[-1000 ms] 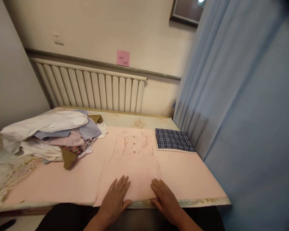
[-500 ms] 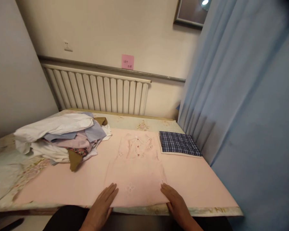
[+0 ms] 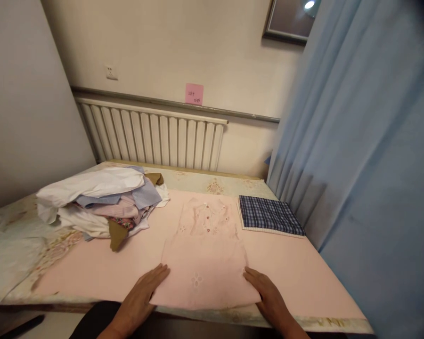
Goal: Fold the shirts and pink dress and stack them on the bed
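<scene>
A pale pink short dress or blouse (image 3: 205, 263) lies flat in front of me. It has small red buttons down its upper front and cut-out flower embroidery near the hem. My left hand (image 3: 146, 288) rests at its lower left edge, fingers stretched out flat. On the opposite lower edge lies my right hand (image 3: 265, 289), its fingers also straight and together, touching the fabric. Both thumbs are mostly hidden. Beneath the garment is a pink cloth (image 3: 109, 270), nearly the same colour. The hem reaches the table's front edge.
A heaped pile of clothes (image 3: 102, 188) sits at left on the floral-covered table (image 3: 183, 176). To the right lies a folded blue plaid cloth (image 3: 270, 214). A blue curtain (image 3: 353, 141) hangs along the right side. A radiator (image 3: 155, 134) stands behind.
My hands have moved slightly apart, and the garment's hem now spreads wider between them. The view has shifted a little, so the surroundings sit further right.
</scene>
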`<state>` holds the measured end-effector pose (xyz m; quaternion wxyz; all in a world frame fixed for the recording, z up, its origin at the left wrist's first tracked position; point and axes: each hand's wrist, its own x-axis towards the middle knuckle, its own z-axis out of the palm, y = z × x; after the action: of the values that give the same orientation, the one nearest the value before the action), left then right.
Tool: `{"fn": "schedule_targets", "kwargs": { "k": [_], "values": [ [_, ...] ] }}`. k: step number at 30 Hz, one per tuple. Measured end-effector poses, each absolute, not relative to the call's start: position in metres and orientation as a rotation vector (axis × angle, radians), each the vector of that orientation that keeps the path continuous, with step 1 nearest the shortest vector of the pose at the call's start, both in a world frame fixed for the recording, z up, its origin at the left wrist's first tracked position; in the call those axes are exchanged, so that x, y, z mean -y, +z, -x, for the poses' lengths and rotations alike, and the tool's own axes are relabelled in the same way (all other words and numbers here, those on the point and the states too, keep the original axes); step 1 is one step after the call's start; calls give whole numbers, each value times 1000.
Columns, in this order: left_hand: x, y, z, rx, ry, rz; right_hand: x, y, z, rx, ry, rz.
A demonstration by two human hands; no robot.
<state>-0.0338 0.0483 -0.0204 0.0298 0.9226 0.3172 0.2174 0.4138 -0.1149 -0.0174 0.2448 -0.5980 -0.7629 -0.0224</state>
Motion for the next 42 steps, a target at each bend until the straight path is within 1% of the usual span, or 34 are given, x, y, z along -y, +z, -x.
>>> {"fn": "schedule_targets", "kwargs": {
  "k": [5, 14, 25, 34, 42],
  "values": [
    [-58, -15, 33, -970, 606, -2836, 110, -9, -413, 2133, -89, 1637],
    [-62, -1, 23, -1069, 436, -2797, 101, -11, -417, 2188, -126, 1643],
    [-71, -11, 21, -1008, 568, -2836, 93, -15, -419, 2235, -162, 1627],
    [-80, -14, 15, -973, 550, -2844, 94, -11, -420, 2246, -95, 1635],
    [-74, -12, 7, -954, 611, -2576, 95, -8, -415, 2078, -57, 1566]
  ]
}}
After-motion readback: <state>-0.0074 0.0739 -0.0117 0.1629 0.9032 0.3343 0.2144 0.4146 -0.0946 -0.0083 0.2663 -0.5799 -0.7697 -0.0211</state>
